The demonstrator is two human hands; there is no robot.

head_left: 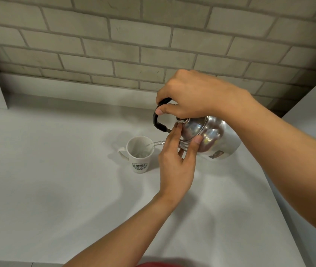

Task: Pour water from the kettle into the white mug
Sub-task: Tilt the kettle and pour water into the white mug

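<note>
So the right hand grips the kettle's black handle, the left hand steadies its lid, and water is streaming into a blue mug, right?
Not quite: the mug is white, with a green logo, as the head view shows. Otherwise yes: right hand grips the kettle handle, left hand steadies the lid, water streaming in.

On my feed the only mark I can make out is a round green-and-white emblem printed low on the side of the white ceramic mug (139, 153), facing me at about six o'clock on its wall; the ring of lettering around it is too blurred for me to read. I also see a small rectangular sticker (216, 154) on the base of the tilted shiny steel kettle (209, 134), at its five o'clock; its print is illegible.
</note>
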